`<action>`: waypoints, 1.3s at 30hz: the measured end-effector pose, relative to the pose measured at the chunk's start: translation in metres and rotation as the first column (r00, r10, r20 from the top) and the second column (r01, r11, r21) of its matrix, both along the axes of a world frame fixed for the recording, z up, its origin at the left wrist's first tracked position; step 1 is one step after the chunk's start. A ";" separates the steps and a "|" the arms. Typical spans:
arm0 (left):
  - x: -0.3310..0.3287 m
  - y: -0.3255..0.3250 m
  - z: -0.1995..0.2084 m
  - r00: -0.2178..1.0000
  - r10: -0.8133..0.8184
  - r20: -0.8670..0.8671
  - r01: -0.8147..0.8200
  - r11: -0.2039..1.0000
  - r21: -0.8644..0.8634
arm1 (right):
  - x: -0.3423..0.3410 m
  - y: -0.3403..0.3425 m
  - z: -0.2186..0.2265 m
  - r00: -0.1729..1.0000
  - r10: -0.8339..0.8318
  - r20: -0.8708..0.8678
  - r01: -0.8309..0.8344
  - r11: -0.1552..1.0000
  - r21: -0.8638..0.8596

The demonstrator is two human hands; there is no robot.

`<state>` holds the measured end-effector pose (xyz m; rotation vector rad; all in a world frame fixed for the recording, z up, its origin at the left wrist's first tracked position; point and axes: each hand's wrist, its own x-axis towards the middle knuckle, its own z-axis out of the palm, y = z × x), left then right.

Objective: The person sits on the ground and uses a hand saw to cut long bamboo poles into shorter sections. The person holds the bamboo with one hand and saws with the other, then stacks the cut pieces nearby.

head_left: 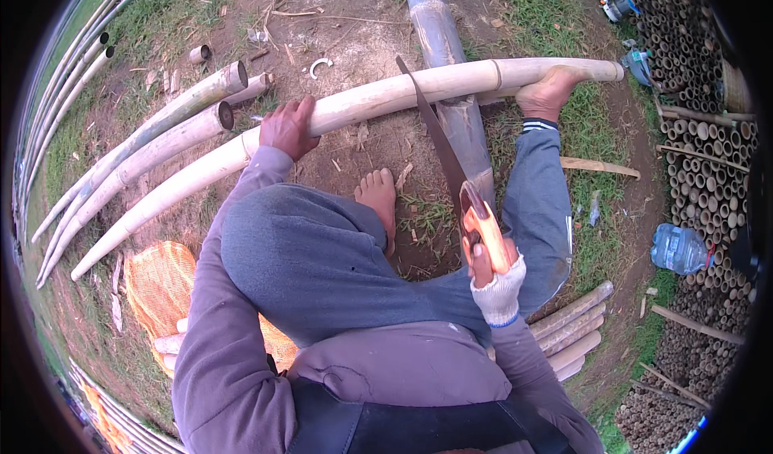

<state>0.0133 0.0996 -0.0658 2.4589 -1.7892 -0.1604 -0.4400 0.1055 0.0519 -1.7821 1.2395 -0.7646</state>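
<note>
Head view: the saw (451, 156) blade tip is hard to follow against the grey log (451, 76) beneath. The left hand (287, 128) is closed over a long, smooth, pale bamboo pole (378, 98) lying across that log; a bare foot (549, 92) pins its right end. The right hand (493, 273), in a white knit glove, is clenched round the saw's orange handle, blade resting on the pole.

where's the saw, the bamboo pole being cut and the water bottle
hand saw (441, 144), head view, middle of the blade
bamboo pole (378, 98), head view, pale shaft left of the blade
water bottle (678, 249), head view, its clear body
</note>
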 end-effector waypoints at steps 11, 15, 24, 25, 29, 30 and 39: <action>0.004 -0.003 -0.004 1.000 0.006 -0.013 -0.006 1.000 -0.003 | 0.129 -0.129 -0.047 0.999 0.040 -0.027 -0.046 0.972 -0.232; -0.005 -0.016 -0.005 0.999 -0.045 -0.005 0.045 0.999 -0.021 | 0.030 -0.032 -0.009 0.999 0.045 -0.026 -0.049 0.976 -0.211; -0.004 -0.010 -0.001 1.000 -0.026 0.009 0.025 0.999 0.043 | 0.099 -0.107 -0.048 0.996 0.032 -0.083 -0.060 0.928 -0.368; -0.002 -0.010 0.002 1.000 -0.024 0.013 0.024 0.999 0.022 | 0.121 -0.128 -0.054 1.000 0.017 0.003 -0.016 0.966 -0.258; -0.004 -0.011 0.001 1.000 -0.027 -0.004 0.027 1.000 -0.003 | 0.087 -0.089 -0.038 0.999 0.030 -0.028 -0.037 0.960 -0.279; -0.004 -0.014 -0.001 1.000 -0.008 -0.007 0.008 1.000 -0.006 | 0.058 -0.058 -0.029 1.000 0.020 0.018 -0.016 0.979 -0.203; -0.003 -0.006 -0.003 1.000 -0.004 -0.019 0.004 1.000 0.001 | 0.080 -0.089 -0.059 0.999 0.043 -0.001 -0.042 0.957 -0.286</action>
